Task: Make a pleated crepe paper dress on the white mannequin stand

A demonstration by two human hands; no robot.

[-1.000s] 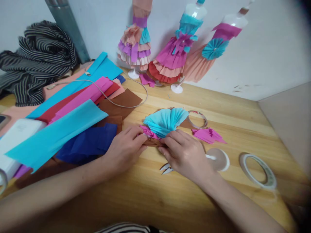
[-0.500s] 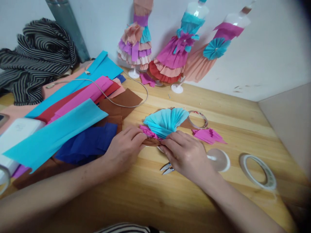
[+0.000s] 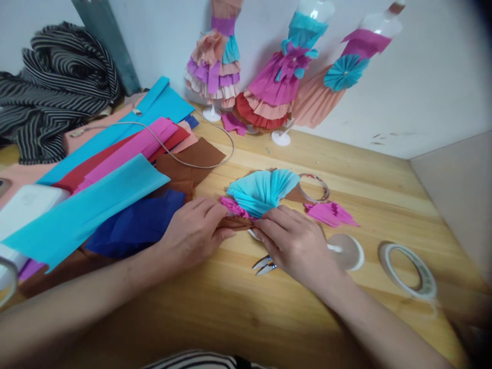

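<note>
Between my hands is a strip of brown crepe paper [image 3: 237, 223], gathered into folds. My left hand [image 3: 196, 225] pinches its left end, the thumb along the lower edge. At the other end, the fingertips of my right hand [image 3: 294, 238] are pressed together on the folds. Right behind the strip lie a pleated light-blue crepe paper fan [image 3: 263, 190] and a bunched pink paper piece [image 3: 233, 206]; whether they are joined to the brown strip I cannot tell. Small snips [image 3: 264, 265] show their blades beside my right hand, their rest hidden under it.
Crepe paper sheets [image 3: 126, 184], a white box [image 3: 34, 205] and a cable [image 3: 184, 163] cover the left side. Tape rolls [image 3: 409, 269] and a clear disc base [image 3: 348, 252] lie on the right. Several paper-dressed bottle figures [image 3: 272, 84] stand along the wall.
My left thumb has shifted down and stretched along the brown strip, showing more of it. My right hand stays nearly in place. The view has tilted slightly.
</note>
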